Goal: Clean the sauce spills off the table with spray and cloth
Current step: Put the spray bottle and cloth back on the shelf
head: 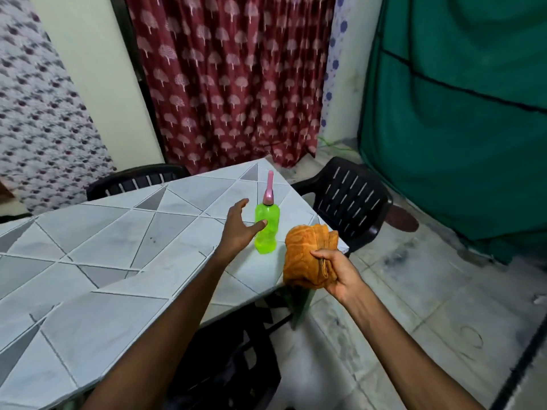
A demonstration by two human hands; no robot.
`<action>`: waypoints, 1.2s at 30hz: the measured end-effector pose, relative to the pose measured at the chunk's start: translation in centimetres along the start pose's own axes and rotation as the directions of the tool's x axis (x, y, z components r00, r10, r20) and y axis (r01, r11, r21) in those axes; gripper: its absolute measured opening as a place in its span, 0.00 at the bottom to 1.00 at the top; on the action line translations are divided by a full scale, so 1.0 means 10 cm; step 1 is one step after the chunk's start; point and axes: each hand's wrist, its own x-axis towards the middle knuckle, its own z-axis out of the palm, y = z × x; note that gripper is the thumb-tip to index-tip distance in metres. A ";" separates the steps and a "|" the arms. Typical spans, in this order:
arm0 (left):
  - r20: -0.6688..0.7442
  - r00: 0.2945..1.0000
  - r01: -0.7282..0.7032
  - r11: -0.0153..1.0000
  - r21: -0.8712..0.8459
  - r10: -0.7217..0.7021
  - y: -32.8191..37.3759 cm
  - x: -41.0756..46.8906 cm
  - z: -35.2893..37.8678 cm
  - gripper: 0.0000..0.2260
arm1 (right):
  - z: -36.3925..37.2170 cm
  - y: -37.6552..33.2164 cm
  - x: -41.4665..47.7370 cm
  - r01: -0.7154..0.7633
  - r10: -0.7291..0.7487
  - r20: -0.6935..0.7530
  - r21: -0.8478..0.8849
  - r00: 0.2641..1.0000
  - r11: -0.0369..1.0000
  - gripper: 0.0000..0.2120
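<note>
Left hand (238, 229) stretched over the desk (97, 261), grip spread wide and holding nothing, thumb tip just touching or overlapping the side of the green spray bottle (267, 229); real contact cannot be told. Bottle upright near the far right corner of the desk, at about 1 o'clock from the left hand, with pink spray head (269, 189) on top. Right hand (337, 272) out past the right desk edge, at about 4 o'clock from the bottle, grip closed around a bunched orange cloth (307, 253), most of the cloth sticking up above the fingers. Small dark spots (152, 239) on the desk surface, at about 9 o'clock from the left hand. Black plastic chair (349, 202) just beyond the desk corner.
</note>
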 end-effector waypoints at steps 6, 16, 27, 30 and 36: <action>0.047 0.999 -0.006 0.988 0.153 -0.001 0.02 0.69 0.19 0.47 | -0.01 -0.60 0.61 -0.024 0.025 0.033 -0.013 0.999 1.000 0.16; -0.014 0.975 -0.216 0.957 0.192 0.222 -0.06 1.20 0.76 0.39 | -0.02 -1.12 1.59 -0.091 0.106 0.201 -0.082 0.974 0.992 0.17; -0.487 0.847 -0.133 0.972 0.194 0.213 0.19 1.24 0.87 0.02 | 0.27 -1.50 2.57 -0.242 0.340 0.373 -0.285 0.863 0.928 0.13; -0.608 0.789 -0.072 0.996 0.053 0.089 0.26 1.08 0.69 0.02 | 0.54 -1.39 2.63 -0.218 0.389 0.465 -0.380 0.796 0.899 0.29; -0.828 0.560 -0.023 1.000 0.005 0.017 0.45 0.20 0.11 0.02 | 1.15 -0.77 2.19 -0.139 0.524 0.622 -0.559 0.582 0.817 0.18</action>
